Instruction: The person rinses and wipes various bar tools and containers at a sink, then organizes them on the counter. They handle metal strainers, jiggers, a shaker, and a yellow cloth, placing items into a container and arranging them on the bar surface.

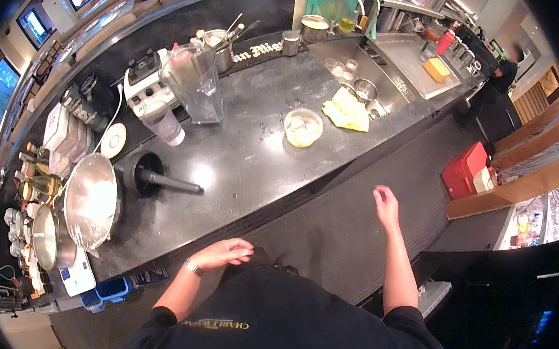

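My left hand (224, 253), with a metal watch on its wrist, hovers by the counter's near edge. Its fingers are loosely curved and nothing shows in them. My right hand (385, 206) is held out over the floor, away from the counter, fingers stretched and holding nothing. On the dark counter (241, 165), a clear round tub (303, 128) with pale contents stands beside a crumpled yellow cloth (347, 109). Left of them are a clear blender jug (201, 89), a white blender base (152, 82), a clear cup (165, 126) and a black lid with a tamper (161, 178).
A large metal bowl (93, 202), a metal pot (44, 238) and a white scale (78, 273) crowd the left end. A sink (367, 63) and a yellow sponge (436, 69) lie far right. A red box (464, 169) stands beyond the aisle; another person (508, 68) is farther off.
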Demonstrator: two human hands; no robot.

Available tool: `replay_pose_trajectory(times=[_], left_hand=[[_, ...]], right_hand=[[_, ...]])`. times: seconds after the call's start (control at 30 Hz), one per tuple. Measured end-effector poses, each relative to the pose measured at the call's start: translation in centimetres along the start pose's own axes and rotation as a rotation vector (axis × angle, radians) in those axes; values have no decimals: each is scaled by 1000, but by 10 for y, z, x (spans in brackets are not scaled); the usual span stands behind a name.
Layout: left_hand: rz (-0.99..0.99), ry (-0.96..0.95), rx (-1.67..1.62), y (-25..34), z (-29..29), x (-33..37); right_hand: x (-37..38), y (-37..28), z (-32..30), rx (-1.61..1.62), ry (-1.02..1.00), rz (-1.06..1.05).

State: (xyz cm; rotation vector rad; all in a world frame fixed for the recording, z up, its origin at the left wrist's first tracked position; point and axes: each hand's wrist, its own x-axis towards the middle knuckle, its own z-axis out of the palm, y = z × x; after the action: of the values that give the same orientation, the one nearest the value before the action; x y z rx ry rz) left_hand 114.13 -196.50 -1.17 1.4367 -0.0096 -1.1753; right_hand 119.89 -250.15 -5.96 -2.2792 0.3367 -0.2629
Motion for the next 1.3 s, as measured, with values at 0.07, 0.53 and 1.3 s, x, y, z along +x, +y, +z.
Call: replay_pose_trajectory(times=[0.07, 0.53, 1.3], left_hand=[[416, 29, -150, 78, 11, 6], [871, 1788, -113, 243, -115, 196], [1228, 1576, -193, 427, 58, 159]], right_hand=[[43, -68, 12, 58, 96, -178], [278, -161, 24, 102, 131, -255], [784, -43, 80, 304, -524, -662]])
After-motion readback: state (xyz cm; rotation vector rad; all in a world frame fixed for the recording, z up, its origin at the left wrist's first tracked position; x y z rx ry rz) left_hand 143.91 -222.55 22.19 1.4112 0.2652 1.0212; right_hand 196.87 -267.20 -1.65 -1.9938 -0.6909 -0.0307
